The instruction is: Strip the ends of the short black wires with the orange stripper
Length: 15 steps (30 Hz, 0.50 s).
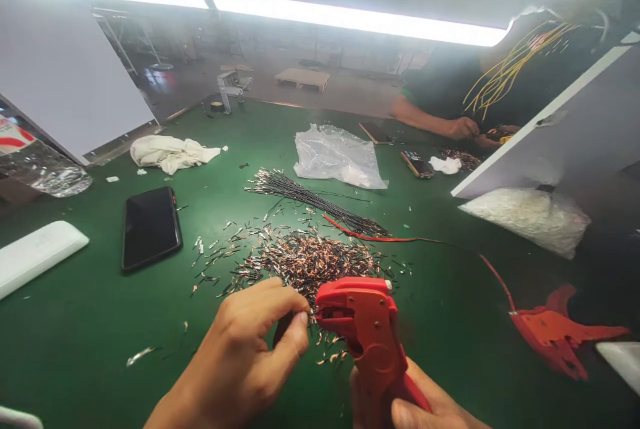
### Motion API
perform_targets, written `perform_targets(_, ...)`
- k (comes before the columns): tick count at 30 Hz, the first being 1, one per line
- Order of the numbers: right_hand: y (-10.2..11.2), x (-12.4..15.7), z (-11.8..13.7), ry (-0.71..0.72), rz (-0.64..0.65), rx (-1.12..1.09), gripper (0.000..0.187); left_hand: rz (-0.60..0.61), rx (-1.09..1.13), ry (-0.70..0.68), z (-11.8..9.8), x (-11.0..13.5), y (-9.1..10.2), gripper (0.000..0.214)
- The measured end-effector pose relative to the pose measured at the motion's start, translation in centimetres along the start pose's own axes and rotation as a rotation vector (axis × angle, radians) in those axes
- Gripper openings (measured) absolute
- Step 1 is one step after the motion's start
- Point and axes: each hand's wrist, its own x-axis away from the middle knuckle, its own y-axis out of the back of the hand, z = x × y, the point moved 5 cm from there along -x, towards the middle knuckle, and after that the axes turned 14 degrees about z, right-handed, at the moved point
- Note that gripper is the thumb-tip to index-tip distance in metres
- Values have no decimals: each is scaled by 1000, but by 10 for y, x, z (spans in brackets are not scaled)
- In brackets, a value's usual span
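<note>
My right hand [433, 397] is wrapped round the handle of a red wire stripper [376, 342], whose jaws point left. At those jaws, the thumb and forefinger of my left hand [250, 342] are pinched together on a thin black wire, mostly hidden by the fingers. Just beyond both hands lies a heap of short black and copper wire scraps [320, 257]. A bundle of long black wires [320, 201] lies slantwise behind the heap, its left ends pale and its strands fanned.
A second red wire stripper [557, 332] lies at right, with a red strip [370, 237] reaching from it. A black phone [151, 229], white cloth [170, 152] and bottle [40, 162] are at left. A clear bag [337, 156] lies behind; another person's hand [463, 128] works far right.
</note>
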Motion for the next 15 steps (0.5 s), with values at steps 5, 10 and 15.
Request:
perform_targets(5, -1, -12, 1, 96, 108, 54, 50, 34, -20, -8, 0, -3, -1, 28)
perform_targets(10, 1, -10, -4, 81, 110, 5, 50, 84, 47, -15, 2, -3, -2, 26)
perform_targets(15, 7, 5, -13, -31, -34, -82, 51, 144, 152, 19, 5, -2, 0, 24)
